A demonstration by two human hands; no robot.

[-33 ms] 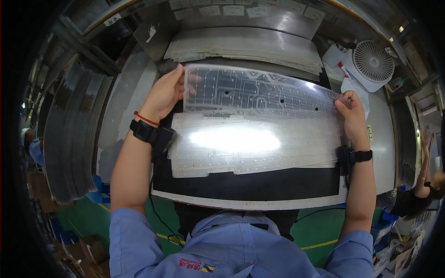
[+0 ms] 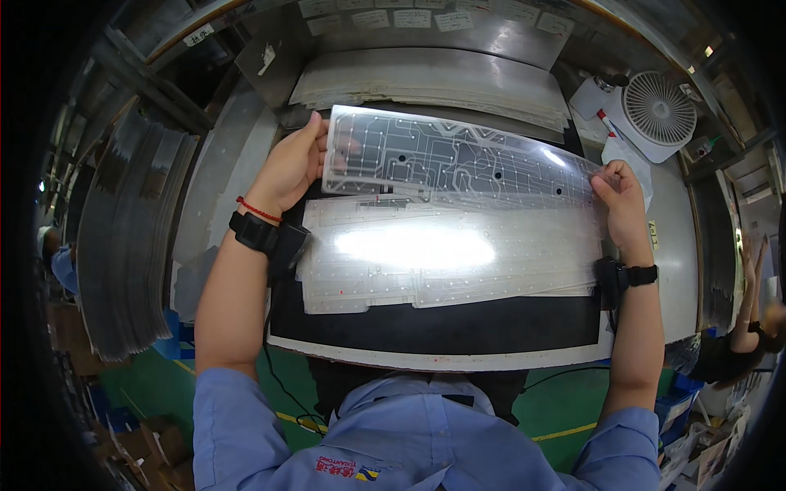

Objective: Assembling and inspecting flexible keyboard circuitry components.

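A clear plastic circuit film [image 2: 458, 164], printed with pale traces and dotted with a few dark round spots, is held up slantwise above the table. My left hand [image 2: 296, 162] grips its left end, the thumb at the edge and some fingers showing through the film from behind. At the other end, my right hand [image 2: 622, 200] pinches the right edge between thumb and fingers. Nearer to me lies an uneven pile of similar clear films [image 2: 360, 286], with strong glare across its middle. The held film overlaps the pile's far edge.
Beneath the pile is a black mat [image 2: 508, 329]. Behind it lies a stack of greyish sheets [image 2: 442, 78]. A white fan [image 2: 659, 110] and a red-capped marker [image 2: 607, 123] are at the far right. Tall sheet stacks [image 2: 131, 237] stand left. Another person [image 2: 749, 335] is at right.
The film's left end has shifted slightly up and away from me and appears sharper. My left fingers have moved a little; my right hand stays in place.
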